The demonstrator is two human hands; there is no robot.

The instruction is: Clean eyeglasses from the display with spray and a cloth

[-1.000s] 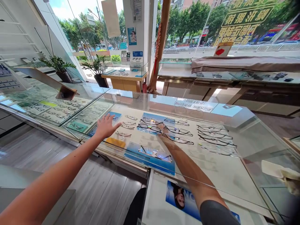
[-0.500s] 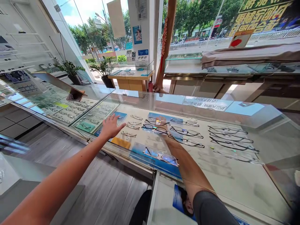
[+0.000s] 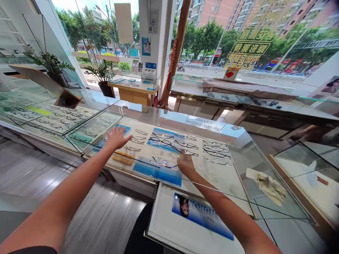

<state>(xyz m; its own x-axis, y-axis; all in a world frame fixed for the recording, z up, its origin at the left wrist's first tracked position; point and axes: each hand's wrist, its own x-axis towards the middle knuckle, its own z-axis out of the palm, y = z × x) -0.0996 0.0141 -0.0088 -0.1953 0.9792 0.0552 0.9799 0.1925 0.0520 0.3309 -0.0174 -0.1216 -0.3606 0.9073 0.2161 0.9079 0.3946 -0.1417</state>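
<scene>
My left hand (image 3: 116, 137) lies on the glass top of the display counter (image 3: 124, 106) with its fingers spread, holding nothing. Below it is a small blue card (image 3: 124, 129). My right hand (image 3: 185, 163) is inside the counter, seen through the glass, its fingers curled together. Frames partly cover its fingertips, and anything in them is hidden. Just left of it, thin-rimmed eyeglasses (image 3: 164, 163) lie above a blue card (image 3: 159, 176). Dark-framed eyeglasses (image 3: 186, 144) overlap the fingers. More eyeglasses (image 3: 215, 150) lie in a column on the right.
An open drawer (image 3: 164, 231) with a blue printed card (image 3: 203, 217) juts out toward me. A beige cloth (image 3: 267, 185) lies at the right. A wooden stand (image 3: 66, 97) is on the left counter. Potted plants (image 3: 54, 67) and another glass case (image 3: 135, 86) stand behind.
My view has turned right and drawn back. My right hand has come back toward me, beside the thin-rimmed eyeglasses. My left hand stays spread on the glass.
</scene>
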